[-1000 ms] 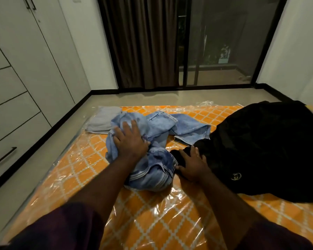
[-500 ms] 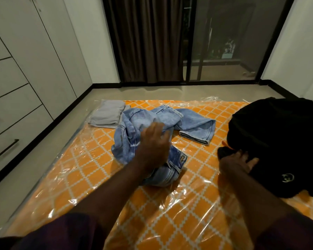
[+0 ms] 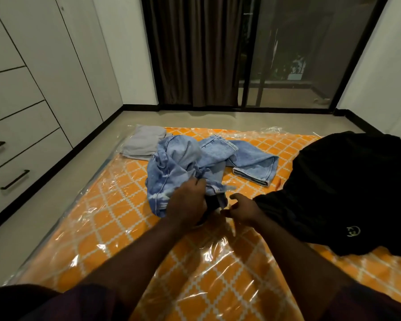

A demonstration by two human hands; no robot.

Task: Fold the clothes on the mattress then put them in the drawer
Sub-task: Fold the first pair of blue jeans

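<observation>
While left grip (image 3: 188, 201) holds jeans (image 3: 171, 165) — leg lies crosswise, hem pointing right.

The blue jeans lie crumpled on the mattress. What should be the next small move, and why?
Probably the right hand should take the waist end beside the left hand, so that both can pull the jeans flat. The left hand grips the bunched denim, the right hand is curled close by, and the legs lie twisted.
</observation>
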